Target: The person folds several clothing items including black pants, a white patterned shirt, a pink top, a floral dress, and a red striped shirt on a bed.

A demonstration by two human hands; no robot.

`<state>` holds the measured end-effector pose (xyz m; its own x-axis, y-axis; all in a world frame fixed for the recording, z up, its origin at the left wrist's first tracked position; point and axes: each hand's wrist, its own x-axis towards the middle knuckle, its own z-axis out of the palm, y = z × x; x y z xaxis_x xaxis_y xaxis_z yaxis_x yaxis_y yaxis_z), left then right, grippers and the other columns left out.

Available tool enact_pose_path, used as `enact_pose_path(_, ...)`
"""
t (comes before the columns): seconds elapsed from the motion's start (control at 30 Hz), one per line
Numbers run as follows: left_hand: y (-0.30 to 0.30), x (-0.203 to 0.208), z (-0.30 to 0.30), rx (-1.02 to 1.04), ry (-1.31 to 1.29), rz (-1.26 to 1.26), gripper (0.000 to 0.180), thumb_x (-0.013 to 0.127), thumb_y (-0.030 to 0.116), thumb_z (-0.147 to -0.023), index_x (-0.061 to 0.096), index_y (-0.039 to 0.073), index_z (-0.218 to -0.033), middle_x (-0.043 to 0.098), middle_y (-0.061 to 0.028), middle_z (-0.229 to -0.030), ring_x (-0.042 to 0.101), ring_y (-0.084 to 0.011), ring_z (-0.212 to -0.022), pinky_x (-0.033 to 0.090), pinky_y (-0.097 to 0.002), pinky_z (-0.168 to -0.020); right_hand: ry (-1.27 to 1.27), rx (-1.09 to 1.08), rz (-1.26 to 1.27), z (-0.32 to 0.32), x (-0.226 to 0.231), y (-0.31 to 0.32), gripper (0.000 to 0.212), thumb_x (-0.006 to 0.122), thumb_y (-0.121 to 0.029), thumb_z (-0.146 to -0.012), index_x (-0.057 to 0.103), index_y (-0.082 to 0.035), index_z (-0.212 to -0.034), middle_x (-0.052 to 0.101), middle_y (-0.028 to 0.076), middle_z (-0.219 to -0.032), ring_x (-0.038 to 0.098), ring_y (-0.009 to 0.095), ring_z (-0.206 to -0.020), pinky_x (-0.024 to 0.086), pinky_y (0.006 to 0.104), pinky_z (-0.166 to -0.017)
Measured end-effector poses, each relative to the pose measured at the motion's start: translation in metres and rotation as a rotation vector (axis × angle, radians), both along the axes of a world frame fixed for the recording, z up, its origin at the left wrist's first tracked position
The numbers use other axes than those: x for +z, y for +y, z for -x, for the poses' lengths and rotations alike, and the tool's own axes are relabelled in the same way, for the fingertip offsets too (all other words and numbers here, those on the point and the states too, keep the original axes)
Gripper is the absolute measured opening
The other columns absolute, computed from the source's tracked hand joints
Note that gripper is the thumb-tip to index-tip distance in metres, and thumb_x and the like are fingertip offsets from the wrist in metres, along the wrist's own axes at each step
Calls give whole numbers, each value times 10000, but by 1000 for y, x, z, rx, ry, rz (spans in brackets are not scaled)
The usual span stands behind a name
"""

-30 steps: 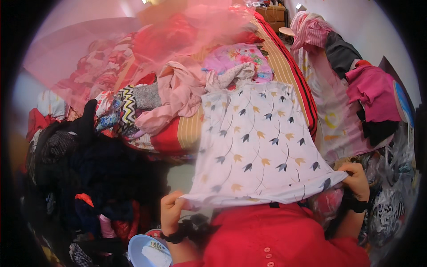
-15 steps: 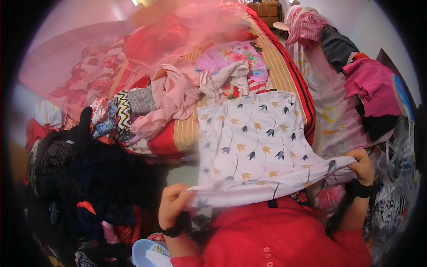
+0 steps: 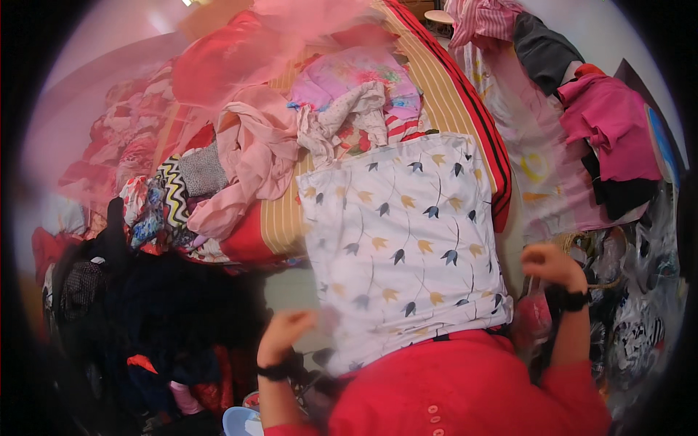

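**White flowered cloth lay spread from the bed edge to the person's front**

At the far left, a heap of dark clothes point(image 3: 138, 305) filled the floor beside the bed, with a small light-blue plastic rim point(image 3: 240, 423) showing at the lower edge. Above it, a zigzag-patterned black, white and yellow garment point(image 3: 171, 200) and a pale pink crumpled garment point(image 3: 251, 156) lay on the striped yellow-and-red bed cover point(image 3: 443, 94).

The left hand point(image 3: 283, 330), with a dark band at the wrist, was raised just beside the lower left corner of the white cloth printed with small yellow and dark-blue tulips point(image 3: 403, 240). The hand was blurred; its fingers looked curled inward, but I could not tell whether they pinched the cloth's edge or were merely next to it.

The cloth itself lay flat in the middle, its upper part resting on the bed cover and its lower edge draped down against the person's red buttoned top point(image 3: 465, 385).

Behind it sat a pile of pink and flowered garments point(image 3: 356, 87).

To the right, the right hand point(image 3: 549, 263), wearing a dark wristband, was held up just off the cloth's lower right corner, fingers bent together into a loose fist, apparently clear of the fabric. Further right, a bright magenta garment point(image 3: 611, 127) hung over other clothes.
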<state>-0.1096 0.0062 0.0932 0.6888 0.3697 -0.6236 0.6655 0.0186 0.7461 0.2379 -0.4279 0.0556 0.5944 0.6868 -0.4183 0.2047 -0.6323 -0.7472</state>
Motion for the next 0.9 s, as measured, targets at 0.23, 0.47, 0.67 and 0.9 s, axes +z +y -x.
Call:
enact_pose_path(0.23, 69, -119, -140, 141, -337, -717, 230, 631, 144, -859, 630, -27, -1013, 626, -36, -780, 581, -109, -696, 466, -264, -604, -504, -97, -423, -62, -56, 155, 292, 642, -102, -804, 606, -9, -1079, 600, 120, -1093, 586, 202, -975, 468, 308, -825)
enact_pose_path(0.47, 132, -145, -131, 453, -403, -355, 118, 618, 103, -839, 641, 6, -901, 614, -40, -689, 579, -141, -562, 463, -252, -529, -804, 38, -170, -67, -80, 188, 483, 667, -192, -774, 545, -55, -1221, 479, 152, -1346, 434, 332, -1255, 353, 387, -1038)
enact_pose_path(0.67, 169, -137, -84, 654, -327, -378, 71, 597, 62, -821, 631, 0, -831, 625, -54, -684, 560, -114, -541, 422, -244, -476, -764, 55, -185, -72, -85, 179, 486, 660, -189, -781, 538, -68, -1236, 459, 148, -1371, 425, 319, -1272, 350, 387, -1044)
enact_pose_path(0.9, 103, -147, -76, 352, -369, -202, 198, 609, 142, -889, 613, 2, -1029, 627, -27, -864, 580, -92, -739, 470, -243, -646, -816, 133, -258, -86, -94, 165, 483, 670, -191, -787, 540, -37, -1226, 489, 169, -1319, 453, 324, -1245, 357, 380, -1039)
